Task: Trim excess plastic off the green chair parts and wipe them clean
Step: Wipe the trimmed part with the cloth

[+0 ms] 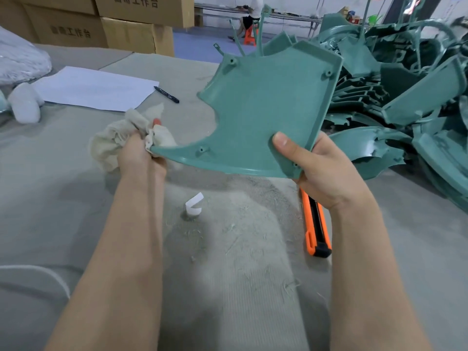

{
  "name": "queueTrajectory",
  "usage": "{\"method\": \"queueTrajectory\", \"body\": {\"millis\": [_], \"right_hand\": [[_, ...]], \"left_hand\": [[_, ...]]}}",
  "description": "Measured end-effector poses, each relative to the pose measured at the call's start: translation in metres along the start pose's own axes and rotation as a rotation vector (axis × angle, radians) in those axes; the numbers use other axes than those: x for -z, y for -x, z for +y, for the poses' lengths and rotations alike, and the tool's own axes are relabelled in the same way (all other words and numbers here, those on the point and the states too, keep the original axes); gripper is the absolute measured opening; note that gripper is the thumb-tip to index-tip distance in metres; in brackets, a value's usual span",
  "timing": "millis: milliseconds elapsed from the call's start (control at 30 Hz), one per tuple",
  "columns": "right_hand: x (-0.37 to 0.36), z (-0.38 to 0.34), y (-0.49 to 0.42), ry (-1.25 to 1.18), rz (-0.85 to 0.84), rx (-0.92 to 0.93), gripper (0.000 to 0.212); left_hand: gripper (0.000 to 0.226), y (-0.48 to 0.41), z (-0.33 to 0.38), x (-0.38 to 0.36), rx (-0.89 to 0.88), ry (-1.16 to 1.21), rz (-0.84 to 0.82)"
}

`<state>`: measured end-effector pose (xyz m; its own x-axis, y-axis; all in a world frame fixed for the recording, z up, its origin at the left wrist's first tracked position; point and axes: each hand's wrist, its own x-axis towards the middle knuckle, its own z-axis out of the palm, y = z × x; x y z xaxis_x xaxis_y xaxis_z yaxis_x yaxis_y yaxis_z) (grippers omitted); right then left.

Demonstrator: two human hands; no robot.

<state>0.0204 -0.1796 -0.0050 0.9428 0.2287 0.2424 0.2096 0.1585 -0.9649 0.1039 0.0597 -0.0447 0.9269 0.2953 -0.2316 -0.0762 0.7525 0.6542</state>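
A flat green chair part (pixel 263 115) with raised rims and screw bosses is held up over the table. My right hand (pixel 321 171) grips its lower right corner, thumb on the inner face. My left hand (pixel 138 153) clutches a crumpled off-white rag (pixel 119 138) and meets the part's pointed left tip with it. An orange and black utility knife (pixel 316 224) lies on the table below my right wrist.
A heap of green chair parts (pixel 405 97) fills the right side. White paper (pixel 93 88) and a black pen (pixel 166 94) lie at the back left, cardboard boxes (pixel 106 19) behind them. A white plastic scrap (pixel 193 206) and shavings litter the grey felt table (pixel 50 173).
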Motion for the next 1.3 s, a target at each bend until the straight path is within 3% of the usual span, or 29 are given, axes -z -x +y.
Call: {"method": "queueTrajectory", "body": {"millis": [167, 267, 367, 633, 767, 867, 1100, 1167, 1300], "right_hand": [[0.012, -0.001, 0.005, 0.080, -0.115, 0.014, 0.020], [0.014, -0.002, 0.006, 0.094, -0.162, 0.017, 0.027], [0.013, 0.001, 0.003, 0.082, -0.126, 0.036, 0.023], [-0.019, 0.024, -0.018, 0.238, 0.016, 0.137, 0.026], [-0.025, 0.028, -0.020, 0.296, 0.146, 0.178, 0.022], [-0.035, 0.032, -0.024, 0.306, 0.284, 0.230, 0.015], [-0.038, 0.039, -0.031, -0.116, 0.577, 0.196, 0.018], [-0.040, 0.040, -0.033, -0.172, 0.659, 0.187, 0.028], [-0.041, 0.041, -0.031, -0.202, 0.710, 0.143, 0.031]], "left_hand": [[0.027, -0.005, -0.004, -0.004, 0.019, -0.064, 0.078], [0.036, -0.001, -0.006, -0.007, -0.056, -0.087, 0.183], [0.036, 0.000, -0.006, -0.009, -0.112, 0.081, 0.191], [0.030, 0.017, -0.022, -0.034, -0.071, -0.031, -0.140], [0.031, 0.031, -0.031, -0.042, 0.022, -0.226, -0.265], [0.032, 0.046, -0.042, -0.049, -0.065, -0.416, -0.373], [0.024, 0.070, -0.066, -0.060, -0.078, -0.476, -0.607], [0.014, 0.075, -0.076, -0.061, -0.094, -0.554, -0.654], [0.012, 0.082, -0.081, -0.061, -0.158, -0.658, -0.666]]}}
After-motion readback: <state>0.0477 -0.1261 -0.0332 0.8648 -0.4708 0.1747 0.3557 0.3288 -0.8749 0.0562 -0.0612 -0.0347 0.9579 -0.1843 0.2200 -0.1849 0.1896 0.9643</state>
